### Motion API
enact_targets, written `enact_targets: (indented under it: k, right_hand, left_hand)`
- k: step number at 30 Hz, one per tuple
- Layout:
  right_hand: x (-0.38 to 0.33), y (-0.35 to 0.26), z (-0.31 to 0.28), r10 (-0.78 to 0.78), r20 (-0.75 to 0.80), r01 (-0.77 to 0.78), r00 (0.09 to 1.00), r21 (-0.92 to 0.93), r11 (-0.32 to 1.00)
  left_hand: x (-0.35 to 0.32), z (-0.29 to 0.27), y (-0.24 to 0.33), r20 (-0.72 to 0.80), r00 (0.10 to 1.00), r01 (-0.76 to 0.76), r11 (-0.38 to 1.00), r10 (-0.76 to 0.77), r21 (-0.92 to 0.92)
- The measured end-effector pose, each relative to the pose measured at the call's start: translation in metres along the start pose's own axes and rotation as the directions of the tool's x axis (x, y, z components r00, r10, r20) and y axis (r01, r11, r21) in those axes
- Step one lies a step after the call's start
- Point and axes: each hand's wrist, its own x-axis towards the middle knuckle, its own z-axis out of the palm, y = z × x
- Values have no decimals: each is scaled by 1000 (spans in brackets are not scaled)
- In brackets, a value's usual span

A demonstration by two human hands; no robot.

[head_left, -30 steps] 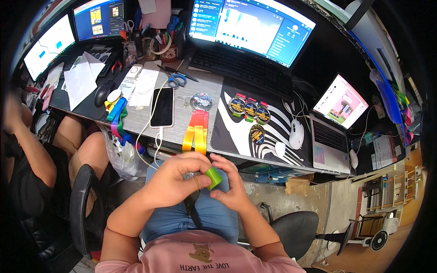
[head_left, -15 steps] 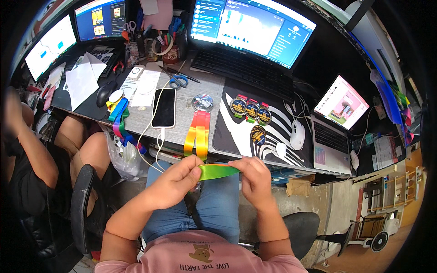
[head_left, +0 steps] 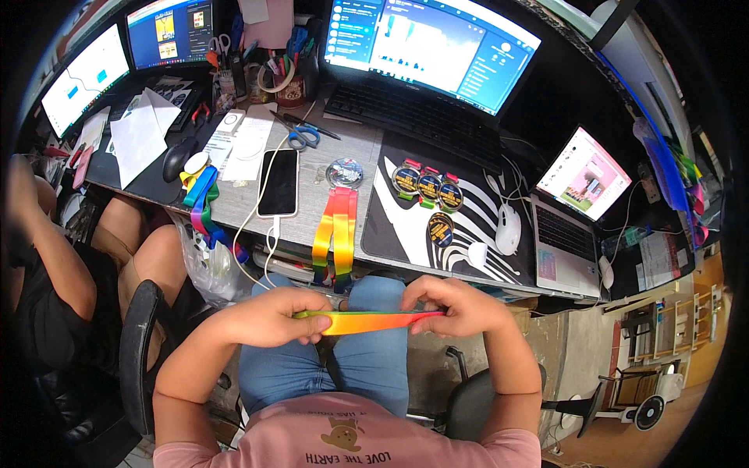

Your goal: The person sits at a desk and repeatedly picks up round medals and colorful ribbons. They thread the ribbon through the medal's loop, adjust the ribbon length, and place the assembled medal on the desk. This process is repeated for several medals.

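Left hand (head_left: 275, 318) and right hand (head_left: 455, 306) pinched shut, held level, apart.

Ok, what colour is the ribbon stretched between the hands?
Rainbow: the ribbon fades from green through yellow and orange to red, clearest in the head view.

This is an office workplace, with a long grey desk (head_left: 312, 222) as its centre. Behind the desk stand several lit monitors (head_left: 437, 43); on it are a black keyboard (head_left: 413, 117), a pen holder (head_left: 292, 82), and, at its right end, an open laptop (head_left: 573, 210). In front of the desk stands a black office chair (head_left: 136, 343).
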Motion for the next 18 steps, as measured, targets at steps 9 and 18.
enact_targets:
  k: [9,18]
  right_hand:
    - [-6,31,-15,39,-168,-52,985,-73,996]
    - [2,36,6,236,-222,-304,946,-358,883]
  left_hand:
    - [-10,2,-2,-17,998,59,998,-59,25]
    - [2,9,-13,-241,964,174,954,-114,244]
